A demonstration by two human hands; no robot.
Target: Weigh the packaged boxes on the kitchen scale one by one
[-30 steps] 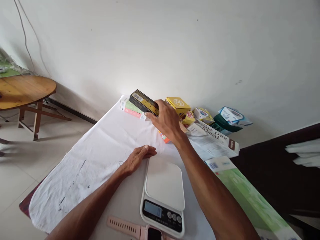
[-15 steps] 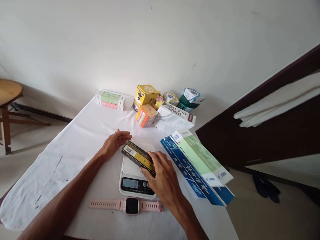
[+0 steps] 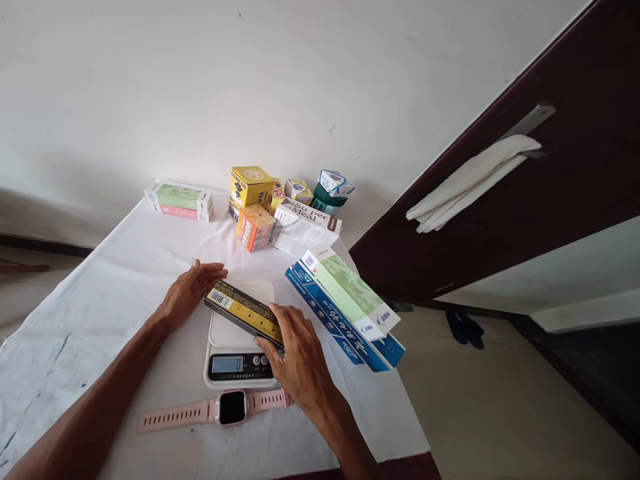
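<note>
My right hand point(image 3: 297, 353) grips the right end of a long black and yellow box point(image 3: 245, 311), thumb on the near side and fingers over the far side. The box lies slantwise over the white platform of a kitchen scale point(image 3: 233, 332); whether it touches the platform I cannot tell. The scale's lit display point(image 3: 227, 364) shows what looks like a 0. Beside the box's left end, my left hand point(image 3: 187, 297) rests with its fingers stretched out, holding nothing. A pink smartwatch point(image 3: 233, 407) lies in front of the scale, strap spread out.
Right of the scale, a green and white box point(image 3: 353, 290) lies on blue boxes point(image 3: 325, 317). Farther back are an orange box point(image 3: 255, 228), a yellow box point(image 3: 250, 187), a Super Meal box point(image 3: 307, 227) and a green-pink box pair point(image 3: 179, 201). A dark door point(image 3: 480, 180) stands at right.
The view has swung to the right, so the table's things appear farther left. The scale's display reads more clearly. My right hand keeps its hold on the box, and my left hand stays beside it.
</note>
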